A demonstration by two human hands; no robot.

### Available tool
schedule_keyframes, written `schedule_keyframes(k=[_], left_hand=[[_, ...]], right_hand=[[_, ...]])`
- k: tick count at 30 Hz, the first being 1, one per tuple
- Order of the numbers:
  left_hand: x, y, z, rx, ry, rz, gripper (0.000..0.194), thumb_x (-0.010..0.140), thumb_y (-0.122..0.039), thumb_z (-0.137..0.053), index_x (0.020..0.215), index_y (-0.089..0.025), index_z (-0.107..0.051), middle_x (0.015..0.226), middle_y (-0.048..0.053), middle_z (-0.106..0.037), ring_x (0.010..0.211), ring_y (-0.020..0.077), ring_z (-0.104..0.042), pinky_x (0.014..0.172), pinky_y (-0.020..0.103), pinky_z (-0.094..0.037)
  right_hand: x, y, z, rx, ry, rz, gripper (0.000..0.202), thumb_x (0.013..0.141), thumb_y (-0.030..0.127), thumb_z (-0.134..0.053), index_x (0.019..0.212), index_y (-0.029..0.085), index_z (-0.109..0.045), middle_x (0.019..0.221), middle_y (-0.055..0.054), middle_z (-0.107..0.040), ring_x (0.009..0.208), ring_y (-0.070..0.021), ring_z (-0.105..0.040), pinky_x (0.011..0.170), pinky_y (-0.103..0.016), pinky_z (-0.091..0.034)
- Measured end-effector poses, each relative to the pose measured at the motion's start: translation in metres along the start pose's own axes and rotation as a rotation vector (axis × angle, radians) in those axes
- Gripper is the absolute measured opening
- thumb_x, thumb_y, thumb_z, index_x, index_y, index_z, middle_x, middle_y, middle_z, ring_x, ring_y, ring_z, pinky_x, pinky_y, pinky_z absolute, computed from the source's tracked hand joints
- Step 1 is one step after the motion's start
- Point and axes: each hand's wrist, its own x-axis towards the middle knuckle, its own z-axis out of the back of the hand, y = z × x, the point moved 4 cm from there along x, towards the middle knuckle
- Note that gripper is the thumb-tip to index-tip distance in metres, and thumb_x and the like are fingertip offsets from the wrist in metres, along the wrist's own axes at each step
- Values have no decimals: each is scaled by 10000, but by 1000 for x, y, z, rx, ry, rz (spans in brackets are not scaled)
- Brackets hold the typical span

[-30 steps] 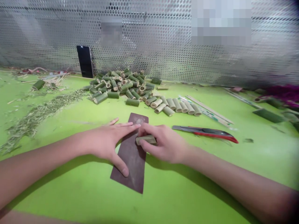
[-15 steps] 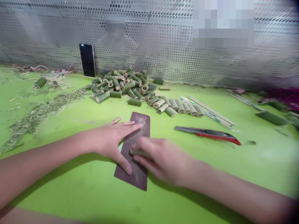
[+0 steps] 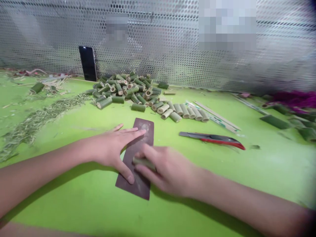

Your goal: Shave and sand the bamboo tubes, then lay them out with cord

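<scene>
The dark brown sandpaper sheet (image 3: 135, 144) lies flat on the green counter (image 3: 98, 204), slightly askew, smudged with pale dust. Over it, on its side, is a short, pale green bamboo piece (image 3: 144, 163), partly covered by the right hand (image 3: 164, 169); contact looks likely, though blurred.

Left hand (image 3: 110, 148) lies splayed, right hand (image 3: 169, 169) curled.

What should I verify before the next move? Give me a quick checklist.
1. Left-hand grip on brown sheet: ok, spread partly over it.
2. Bamboo piece held: ok, in the right-hand grip.
3. Piece touching sheet: cannot tell, underside hidden.
4. Sheet clean: not ok, pale smudges near its far end.
5. Red-handled knife apart from hands: ok.
6. Knife blade retracted: cannot tell.
</scene>
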Motion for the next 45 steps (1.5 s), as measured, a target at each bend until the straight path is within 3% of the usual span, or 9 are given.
schedule_keyframes(k=[12, 17, 20, 25, 28, 33, 36, 40, 45], left_hand=[[0, 5, 3, -23, -25, 48, 1429, 581, -844, -810, 1675, -383, -14, 1766, 37, -20, 1589, 481, 64, 1270, 729, -83], [1, 6, 1, -12, -23, 8, 1376, 633, -776, -831, 1675, -386, -21, 1766, 28, -4, 1598, 450, 55, 1289, 695, -46], [1, 6, 1, -21, -12, 56, 1436, 585, -815, -831, 1675, -383, -2, 1765, 34, 1, 1592, 471, 61, 1275, 724, -67], [0, 2, 3, -12, -8, 60, 1408, 611, -764, -848, 1680, -362, -24, 1765, 43, -12, 1597, 444, 74, 1285, 699, -61], [1, 2, 3, -1, -22, 41, 1381, 641, -736, -845, 1683, -345, -28, 1763, 47, -14, 1604, 422, 55, 1299, 669, -43], [1, 2, 3, 1, -11, 69, 1409, 615, -756, -847, 1684, -342, -26, 1761, 54, 7, 1597, 443, 71, 1288, 688, -60], [1, 1, 3, 5, -11, 90, 1437, 597, -780, -841, 1685, -327, -19, 1761, 58, 8, 1598, 449, 59, 1291, 679, -62], [0, 0, 3, 4, 0, 76, 1419, 599, -792, -834, 1679, -367, -18, 1763, 39, 6, 1597, 454, 61, 1284, 693, -60], [0, 1, 3, -10, 3, 99, 1452, 571, -794, -850, 1678, -372, -11, 1764, 41, 3, 1591, 466, 74, 1273, 719, -66]], right_hand=[[9, -14, 16, -371, -92, -116, 207, 1066, 328, -475, 975, 194, -604, 845, -68, -699, 692, -198, -635, 556, -289, -349], [6, 6, -2, -274, 22, -9, 196, 1070, 334, -474, 943, 204, -547, 765, -23, -679, 549, -151, -574, 504, -285, -312], [6, 1, -2, -205, 12, -158, 227, 1081, 405, -467, 1039, 194, -539, 696, -18, -665, 485, -154, -557, 449, -272, -289], [8, 9, -2, -226, 57, 12, 204, 1075, 382, -486, 984, 204, -525, 752, -27, -693, 543, -160, -601, 484, -274, -315], [7, 4, 2, -279, -13, -114, 172, 1081, 344, -468, 1060, 185, -532, 763, -43, -697, 523, -156, -591, 483, -275, -310], [5, 10, -3, -267, 33, 26, 265, 1081, 407, -464, 935, 200, -540, 693, -19, -660, 494, -146, -552, 487, -280, -299], [5, 5, 1, -303, -6, -74, 263, 1086, 388, -453, 955, 187, -561, 704, -35, -668, 492, -149, -551, 491, -275, -295], [7, 9, 1, -276, 84, 30, 306, 1086, 425, -456, 932, 194, -584, 710, -22, -675, 523, -153, -568, 509, -279, -306], [4, 9, 3, -329, 8, -40, 272, 1085, 365, -452, 971, 179, -614, 758, -49, -687, 548, -154, -550, 524, -286, -326]])
